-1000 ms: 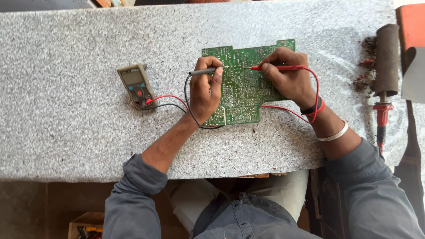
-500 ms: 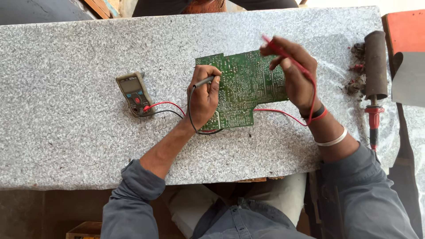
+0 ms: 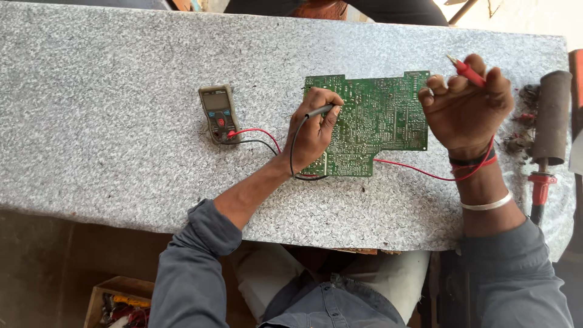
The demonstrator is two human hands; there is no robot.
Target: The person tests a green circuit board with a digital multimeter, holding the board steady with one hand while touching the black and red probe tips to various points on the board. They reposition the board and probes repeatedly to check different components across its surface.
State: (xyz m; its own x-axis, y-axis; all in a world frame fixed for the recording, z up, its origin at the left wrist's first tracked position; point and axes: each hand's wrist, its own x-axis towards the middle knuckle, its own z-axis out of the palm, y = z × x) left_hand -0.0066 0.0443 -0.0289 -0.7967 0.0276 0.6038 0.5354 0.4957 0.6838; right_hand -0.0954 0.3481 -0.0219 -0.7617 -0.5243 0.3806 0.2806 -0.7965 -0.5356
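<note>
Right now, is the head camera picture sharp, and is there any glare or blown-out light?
Head view: sharp on the circuit board and both hands; even daylight, soft shadows; upper right corner beyond the stone slab is washed out; no glare on the multimeter.

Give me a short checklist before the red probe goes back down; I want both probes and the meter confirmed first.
1. Black probe held in left hand, tip on the green circuit board: ok.
2. Red probe on the board: not ok; the right hand holds it lifted off.
3. Board lying flat on the stone table: ok.
4. Red and black leads reach the multimeter: ok.
5. Meter display readable: cannot tell, too small.
</note>
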